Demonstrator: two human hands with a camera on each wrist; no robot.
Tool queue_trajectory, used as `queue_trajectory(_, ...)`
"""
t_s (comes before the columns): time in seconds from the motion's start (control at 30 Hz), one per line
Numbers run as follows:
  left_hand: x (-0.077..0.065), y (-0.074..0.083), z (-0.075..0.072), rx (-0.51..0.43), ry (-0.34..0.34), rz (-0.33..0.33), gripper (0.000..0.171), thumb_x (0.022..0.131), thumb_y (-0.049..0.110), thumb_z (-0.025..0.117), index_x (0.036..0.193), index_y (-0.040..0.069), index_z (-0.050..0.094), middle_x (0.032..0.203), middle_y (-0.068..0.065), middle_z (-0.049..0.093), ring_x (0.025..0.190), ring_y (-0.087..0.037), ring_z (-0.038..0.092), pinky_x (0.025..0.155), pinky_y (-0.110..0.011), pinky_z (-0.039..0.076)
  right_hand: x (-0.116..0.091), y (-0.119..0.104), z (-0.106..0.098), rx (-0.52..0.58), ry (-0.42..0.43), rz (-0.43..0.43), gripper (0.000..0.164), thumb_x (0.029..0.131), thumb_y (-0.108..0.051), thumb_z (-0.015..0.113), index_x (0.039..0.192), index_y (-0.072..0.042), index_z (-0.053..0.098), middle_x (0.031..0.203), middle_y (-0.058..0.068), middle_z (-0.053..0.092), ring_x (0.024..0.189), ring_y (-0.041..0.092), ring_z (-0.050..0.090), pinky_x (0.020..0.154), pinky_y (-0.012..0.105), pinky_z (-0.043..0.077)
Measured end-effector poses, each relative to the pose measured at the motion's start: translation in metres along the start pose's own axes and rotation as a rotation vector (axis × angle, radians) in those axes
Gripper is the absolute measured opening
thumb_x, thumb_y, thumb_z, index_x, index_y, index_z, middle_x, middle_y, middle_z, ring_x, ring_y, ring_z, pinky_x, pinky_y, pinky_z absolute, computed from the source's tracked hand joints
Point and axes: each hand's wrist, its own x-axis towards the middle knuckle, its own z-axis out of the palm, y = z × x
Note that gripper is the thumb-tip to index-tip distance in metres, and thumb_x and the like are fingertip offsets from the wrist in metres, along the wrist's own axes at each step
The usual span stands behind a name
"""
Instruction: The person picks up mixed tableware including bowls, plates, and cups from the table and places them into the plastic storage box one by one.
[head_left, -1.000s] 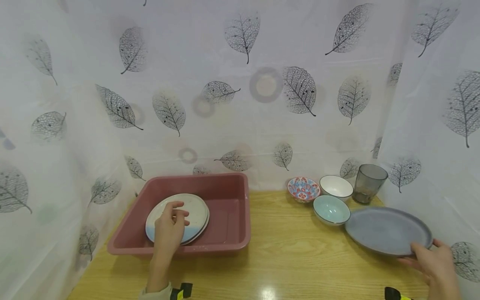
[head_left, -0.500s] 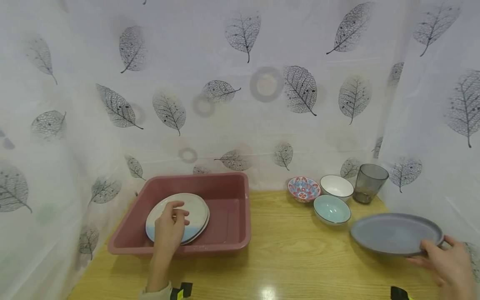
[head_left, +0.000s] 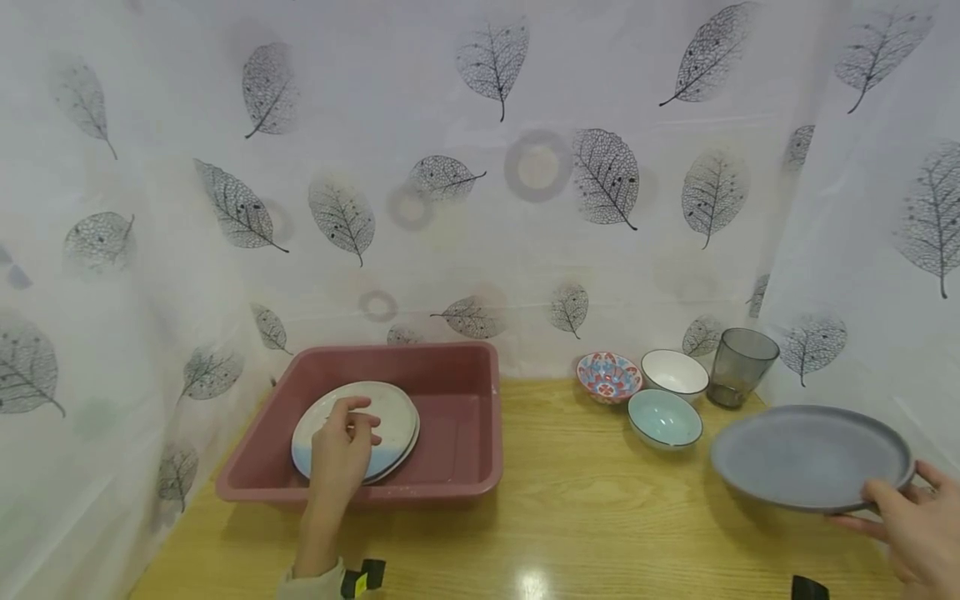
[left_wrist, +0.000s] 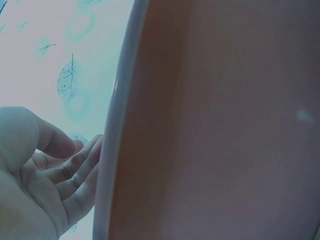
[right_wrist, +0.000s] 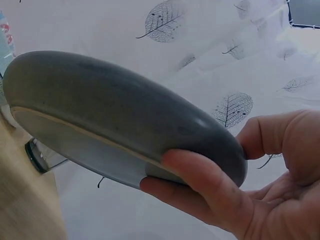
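My right hand (head_left: 917, 521) grips a grey oval plate (head_left: 810, 454) at its right end, thumb on the rim and fingers beneath. In the right wrist view the underside of that plate (right_wrist: 100, 100) shows, with the fingers (right_wrist: 205, 182) against it. The plate is raised over the table, a shadow below it. My left hand (head_left: 341, 454) reaches over the near rim of a reddish basin (head_left: 420, 493), its fingers loosely bent and holding nothing. Under it, inside the basin, lie stacked round plates (head_left: 390, 404), cream with a blue edge, partly hidden by the hand.
Left of the grey plate, at the back of the wooden table (head_left: 585, 508), stand a patterned bowl (head_left: 609, 379), a white bowl (head_left: 675, 372), a pale green bowl (head_left: 665, 418) and a smoky glass (head_left: 742, 367). A leaf-printed curtain (head_left: 420, 242) encloses the back and sides.
The right hand has moved right with the grey plate, away from the bowls, and has raised it. The left hand stays over the basin.
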Motion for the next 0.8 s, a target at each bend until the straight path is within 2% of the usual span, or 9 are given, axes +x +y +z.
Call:
queue_trajectory(0.07, 0.000, 0.000, 0.000, 0.000, -0.004, -0.001, 0.025, 0.102, 0.008, 0.043, 0.122, 0.009, 0.059, 0.095, -0.010, 0.073, 0.071, -0.017, 0.071, 0.057, -0.024, 0.050, -0.003, -0.003, 0.001, 0.033, 0.018, -0.006, 0.089, 0.090, 0.003, 0.040, 0.158, -0.019, -0.013, 0.150, 0.030, 0.020, 0.055, -0.003, 0.052, 0.054, 0.032, 0.059)
queue_trajectory(0.1, 0.000, 0.001, 0.000, -0.001, -0.005, -0.001, 0.025, 0.102, 0.008, 0.043, 0.122, 0.008, 0.059, 0.094, -0.010, 0.073, 0.071, -0.017, 0.071, 0.057, -0.024, 0.049, -0.004, -0.005, 0.000, 0.045, 0.018, -0.012, 0.089, 0.090, 0.003, 0.040, 0.158, -0.020, -0.012, 0.145, 0.027, 0.025, 0.053, -0.010, 0.047, 0.055, 0.032, 0.059)
queue_trajectory(0.17, 0.000, 0.002, -0.001, -0.005, -0.010, -0.004, 0.025, 0.102, 0.008, 0.044, 0.122, 0.008, 0.059, 0.095, -0.010, 0.073, 0.072, -0.018, 0.071, 0.057, -0.024, 0.049, -0.007, -0.008, 0.001, 0.077, 0.023, -0.045, 0.087, 0.090, 0.004, 0.039, 0.159, -0.021, -0.006, 0.135, 0.017, 0.033, 0.056, -0.011, 0.049, 0.053, 0.031, 0.059)
queue_trajectory(0.23, -0.001, 0.003, -0.002, -0.009, -0.014, -0.005, 0.026, 0.102, 0.008, 0.043, 0.123, 0.008, 0.059, 0.095, -0.010, 0.073, 0.072, -0.018, 0.071, 0.057, -0.024, 0.049, -0.009, -0.009, 0.003, 0.102, 0.019, -0.069, 0.086, 0.090, 0.005, 0.039, 0.160, -0.022, -0.003, 0.132, 0.012, 0.035, 0.059, -0.011, 0.050, 0.052, 0.030, 0.058)
queue_trajectory(0.4, -0.001, 0.004, 0.000, -0.014, -0.019, -0.004, 0.026, 0.102, 0.008, 0.044, 0.123, 0.007, 0.059, 0.094, -0.011, 0.074, 0.072, -0.019, 0.071, 0.058, -0.024, 0.050, -0.009, -0.009, 0.005, 0.100, -0.010, -0.095, 0.084, 0.091, 0.005, 0.037, 0.160, -0.023, -0.002, 0.146, 0.017, 0.027, 0.061, -0.012, 0.051, 0.052, 0.030, 0.059)
queue_trajectory(0.5, -0.002, 0.004, 0.003, -0.016, -0.024, 0.008, 0.026, 0.102, 0.007, 0.044, 0.122, 0.007, 0.060, 0.093, -0.010, 0.074, 0.071, -0.017, 0.071, 0.060, -0.024, 0.051, -0.009, -0.007, 0.005, 0.136, -0.081, -0.131, 0.084, 0.093, 0.006, 0.038, 0.160, -0.022, -0.004, 0.139, 0.012, 0.036, 0.064, -0.011, 0.054, 0.054, 0.029, 0.059)
queue_trajectory(0.57, -0.002, 0.005, 0.007, -0.018, -0.036, 0.024, 0.025, 0.101, 0.007, 0.044, 0.121, 0.007, 0.060, 0.092, -0.008, 0.073, 0.070, -0.015, 0.070, 0.061, -0.025, 0.052, -0.009, -0.005, 0.005, 0.195, -0.146, -0.169, 0.086, 0.094, 0.007, 0.040, 0.159, -0.022, -0.007, 0.125, -0.001, 0.042, 0.067, -0.009, 0.057, 0.054, 0.028, 0.058)
queue_trajectory(0.63, -0.003, 0.007, 0.011, -0.022, -0.045, 0.043, 0.025, 0.101, 0.006, 0.044, 0.120, 0.007, 0.060, 0.092, -0.008, 0.073, 0.069, -0.013, 0.069, 0.061, -0.026, 0.053, -0.010, -0.003, 0.006, 0.254, -0.216, -0.213, 0.086, 0.094, 0.008, 0.041, 0.159, -0.022, -0.007, 0.113, -0.011, 0.041, 0.070, -0.007, 0.060, 0.054, 0.028, 0.058)
queue_trajectory(0.8, -0.005, 0.014, 0.018, -0.023, -0.048, 0.073, 0.024, 0.099, 0.005, 0.046, 0.118, 0.007, 0.061, 0.089, -0.008, 0.073, 0.067, -0.011, 0.068, 0.060, -0.025, 0.052, -0.012, -0.002, 0.008, 0.371, -0.368, -0.291, 0.086, 0.097, 0.010, 0.042, 0.159, -0.017, -0.011, 0.109, -0.018, 0.048, 0.078, -0.004, 0.065, 0.056, 0.030, 0.060)
